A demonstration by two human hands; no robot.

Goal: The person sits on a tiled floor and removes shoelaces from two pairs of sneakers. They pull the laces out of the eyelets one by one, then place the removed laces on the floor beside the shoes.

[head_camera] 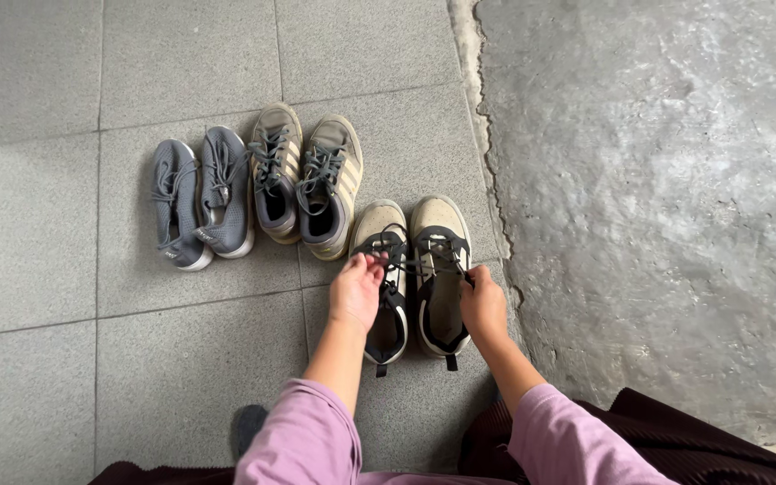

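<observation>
I see the pair of beige shoes with black trim lying side by side on the grey tiled floor, toes pointing far, at the near right of the row, just left of where the tiles meet the rough concrete. Black laces stretch across between the two shoes, and my view has both hands at their ends. The left hand sits over the left shoe of the pair, fingers pinched narrow on a lace end near its tongue. The right hand rests at the right shoe's outer edge, fingers closed on the other lace end. Beyond, to the far left, stands a beige pair with grey laces, and further left a grey knit pair, touching one another. Pink sleeves frame the near edge.
</observation>
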